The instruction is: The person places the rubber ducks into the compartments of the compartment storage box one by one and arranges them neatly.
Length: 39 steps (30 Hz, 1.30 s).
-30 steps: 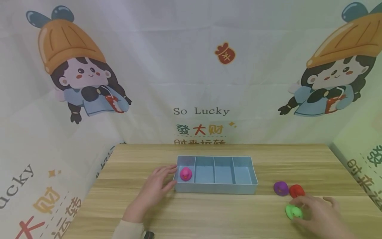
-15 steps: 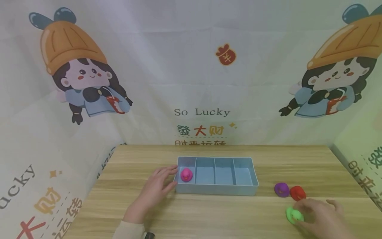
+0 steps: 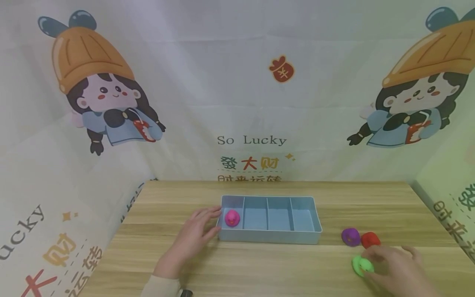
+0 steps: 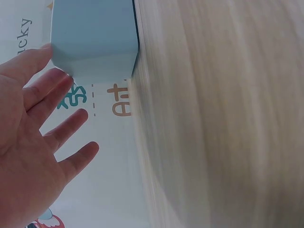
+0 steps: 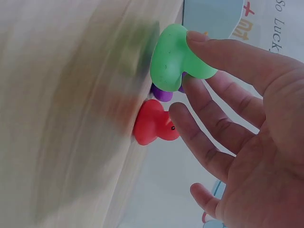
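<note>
In the head view my right hand [image 3: 398,266] pinches a small green rubber duck [image 3: 363,266] between thumb and fingers. The right wrist view shows the thumb and fingers at the head of the green duck [image 5: 170,59], whose body appears just off the tabletop. Beyond it lie a red rubber duck [image 3: 370,239] and a purple rubber duck [image 3: 350,236], close together. My left hand [image 3: 193,235] rests at the left end of a blue four-section tray [image 3: 269,236], fingers fairly straight and touching its edge. A pink rubber duck [image 3: 232,218] sits in the tray's leftmost compartment.
The tray stands on a wood-grain table [image 3: 282,270], left of the loose ducks. A printed cloth [image 3: 252,103] hangs behind the table and along both sides. A small dark object [image 3: 186,293] shows by the left sleeve.
The green duck has shifted slightly left with my right hand's fingers. My left hand stays at the tray's end. The head view has tilted slightly.
</note>
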### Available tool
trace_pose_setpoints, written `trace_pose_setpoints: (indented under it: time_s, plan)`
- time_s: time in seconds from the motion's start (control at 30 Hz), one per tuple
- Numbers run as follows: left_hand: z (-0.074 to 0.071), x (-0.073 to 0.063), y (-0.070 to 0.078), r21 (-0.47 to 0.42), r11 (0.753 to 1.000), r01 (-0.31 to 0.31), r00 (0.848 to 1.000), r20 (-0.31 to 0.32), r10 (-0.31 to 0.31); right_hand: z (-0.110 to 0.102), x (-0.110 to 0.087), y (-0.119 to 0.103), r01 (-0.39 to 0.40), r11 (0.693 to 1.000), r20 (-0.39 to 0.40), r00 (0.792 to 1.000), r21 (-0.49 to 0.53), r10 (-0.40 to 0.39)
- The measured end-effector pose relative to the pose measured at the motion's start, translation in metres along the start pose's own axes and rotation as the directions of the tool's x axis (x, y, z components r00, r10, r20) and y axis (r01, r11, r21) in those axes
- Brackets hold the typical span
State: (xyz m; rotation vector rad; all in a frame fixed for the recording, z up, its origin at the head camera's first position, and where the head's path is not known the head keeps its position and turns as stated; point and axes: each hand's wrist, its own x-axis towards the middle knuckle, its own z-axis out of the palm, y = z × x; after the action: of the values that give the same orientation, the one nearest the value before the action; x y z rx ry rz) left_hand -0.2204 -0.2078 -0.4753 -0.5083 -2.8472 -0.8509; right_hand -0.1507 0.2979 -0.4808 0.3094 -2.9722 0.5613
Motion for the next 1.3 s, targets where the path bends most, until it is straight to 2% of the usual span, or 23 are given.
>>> trace_pose_setpoints:
  time_s: [0.2, 0.4, 0.77, 1.0, 1.3]
  plan:
    - [0.001, 0.000, 0.000, -0.001, 1.000, -0.003, 1.000, -0.003, 0.003, -0.004, 0.008, -0.009, 0.024, 1.000, -0.042, 0.999, 0.011, -0.024]
    - [0.001, -0.001, -0.001, 0.000, 1.000, 0.006, 1.000, 0.001, -0.006, -0.006, 0.017, -0.018, 0.106, 0.994, -0.113, 0.988, 0.019, -0.103]
    - [-0.001, 0.000, -0.003, -0.004, 1.000, -0.007, 1.000, -0.003, 0.007, -0.016, 0.035, -0.040, 0.140, 0.988, -0.120, 0.984, 0.062, -0.132]
    - [-0.002, 0.000, -0.003, -0.003, 1.000, -0.010, 1.000, 0.000, 0.010, -0.022, 0.047, -0.053, 0.223, 0.974, -0.184, 0.960, 0.037, -0.212]
    - [0.000, 0.000, -0.003, -0.002, 1.000, -0.008, 1.000, -0.001, 0.008, -0.028, 0.061, -0.073, 0.238, 0.970, -0.135, 0.964, 0.046, -0.230]
